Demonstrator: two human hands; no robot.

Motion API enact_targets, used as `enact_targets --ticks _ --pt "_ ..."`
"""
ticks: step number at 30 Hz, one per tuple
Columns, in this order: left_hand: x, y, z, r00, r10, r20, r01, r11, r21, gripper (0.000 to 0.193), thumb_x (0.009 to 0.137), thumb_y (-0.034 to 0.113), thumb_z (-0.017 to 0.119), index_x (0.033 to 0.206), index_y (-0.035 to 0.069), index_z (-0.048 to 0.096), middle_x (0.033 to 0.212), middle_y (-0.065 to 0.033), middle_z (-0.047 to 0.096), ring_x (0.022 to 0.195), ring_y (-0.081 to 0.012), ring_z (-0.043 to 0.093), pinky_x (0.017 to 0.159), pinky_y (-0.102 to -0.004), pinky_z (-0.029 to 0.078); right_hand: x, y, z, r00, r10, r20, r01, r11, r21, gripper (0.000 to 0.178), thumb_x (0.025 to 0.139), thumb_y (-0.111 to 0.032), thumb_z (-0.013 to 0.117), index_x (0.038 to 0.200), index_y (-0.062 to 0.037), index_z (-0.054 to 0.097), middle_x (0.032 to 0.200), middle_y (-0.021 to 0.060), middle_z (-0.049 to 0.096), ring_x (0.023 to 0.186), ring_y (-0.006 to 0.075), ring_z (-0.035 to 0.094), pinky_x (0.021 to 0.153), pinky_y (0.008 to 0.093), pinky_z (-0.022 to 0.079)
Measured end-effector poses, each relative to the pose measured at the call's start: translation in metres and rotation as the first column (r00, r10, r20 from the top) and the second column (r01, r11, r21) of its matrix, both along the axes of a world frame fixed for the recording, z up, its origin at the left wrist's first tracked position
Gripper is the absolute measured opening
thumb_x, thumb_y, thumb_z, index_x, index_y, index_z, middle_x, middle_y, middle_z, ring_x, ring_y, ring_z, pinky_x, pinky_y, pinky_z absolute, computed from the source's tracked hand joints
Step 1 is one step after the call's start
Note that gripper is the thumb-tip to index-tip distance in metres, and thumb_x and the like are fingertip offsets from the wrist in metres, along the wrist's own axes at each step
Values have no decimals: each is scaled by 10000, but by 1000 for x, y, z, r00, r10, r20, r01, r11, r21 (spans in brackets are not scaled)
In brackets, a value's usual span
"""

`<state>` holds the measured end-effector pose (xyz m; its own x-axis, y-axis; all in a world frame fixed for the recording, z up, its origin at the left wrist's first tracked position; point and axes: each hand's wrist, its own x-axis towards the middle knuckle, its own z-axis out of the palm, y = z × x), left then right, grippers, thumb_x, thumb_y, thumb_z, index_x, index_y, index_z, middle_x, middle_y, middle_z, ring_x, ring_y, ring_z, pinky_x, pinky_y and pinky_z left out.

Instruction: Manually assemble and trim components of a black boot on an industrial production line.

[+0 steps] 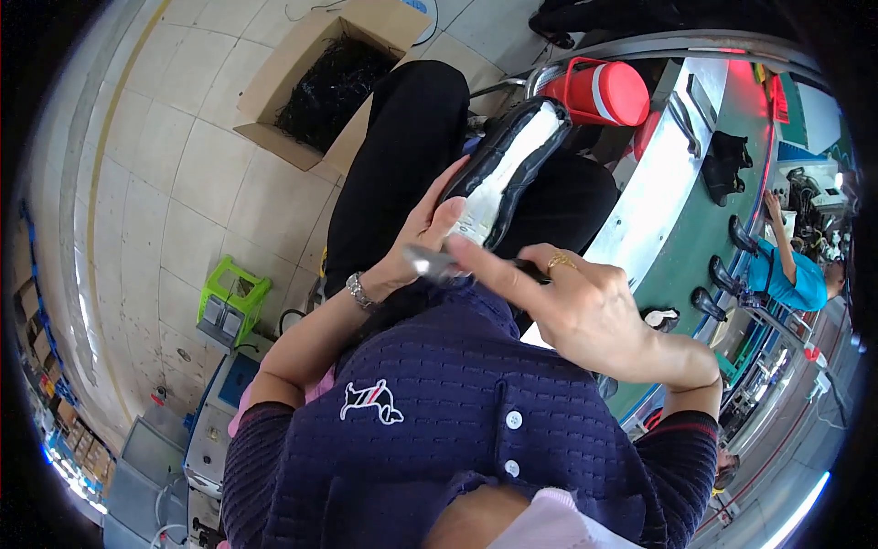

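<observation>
A black shoe upper with a white underside (523,151) rests across my lap, its underside facing up. My left hand (416,242) is closed around its near end, thumb on the white part. Close to that end, my right hand (581,306) grips a shiny metal hand tool (432,263). Motion blurs the tool, so its exact kind cannot be made out. The right index finger stretches along it toward the left thumb, and a dark part of it shows under the fingers.
An open cardboard box (265,101) full of black scraps stands on the tiled floor. Nearby is a green plastic stool (240,284). A red jug (622,94) stands by the metal-edged green conveyor (681,229) carrying black shoes. Across it, a person in teal (803,274) works.
</observation>
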<state>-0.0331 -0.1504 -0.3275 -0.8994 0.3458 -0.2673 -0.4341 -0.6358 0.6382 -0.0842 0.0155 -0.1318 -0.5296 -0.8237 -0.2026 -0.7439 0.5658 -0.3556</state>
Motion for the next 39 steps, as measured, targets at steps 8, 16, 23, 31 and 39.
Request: enact_targets --ticks 8,16,23,31,39 --pt "-5 -8 4 936 -312 162 314 949 11 1053 669 30 841 1509 86 209 1431 -86 410 1271 -160 431 1068 -338 371 17 3 -38 998 63 5 -63 993 96 796 790 -24 546 1481 -349 319 635 82 505 517 184 580 436 323 502" --pt "5 -7 8 924 -355 142 379 896 -232 519 769 70 786 1219 18 534 1109 -63 642 979 -120 603 857 -266 496 27 10 -53 991 99 -95 -91 992 82 759 821 -173 565 1480 -418 278 631 102 526 474 165 547 407 292 473" --pt "15 -8 -6 961 -275 -37 256 931 -260 571 770 139 798 1240 -14 513 1112 -77 640 1041 -146 596 937 -298 481 21 16 -54 1000 8 -26 -3 982 187 706 871 -98 514 1488 -361 295 616 93 527 471 170 548 391 285 465" --pt "-21 -16 17 835 -532 139 537 733 -417 617 733 106 819 1264 15 519 1099 -53 630 1042 -147 581 956 -303 444 -31 22 -52 963 -239 129 196 940 278 684 912 -187 574 1504 -313 255 602 88 592 482 234 601 458 364 485" --pt "-102 4 38 812 -467 349 550 813 -190 1049 769 188 800 1535 164 84 1285 -51 492 1140 -150 518 951 -319 449 -71 47 -86 940 -339 30 335 937 96 726 907 -161 565 1517 -242 181 601 130 628 543 283 655 510 374 542"
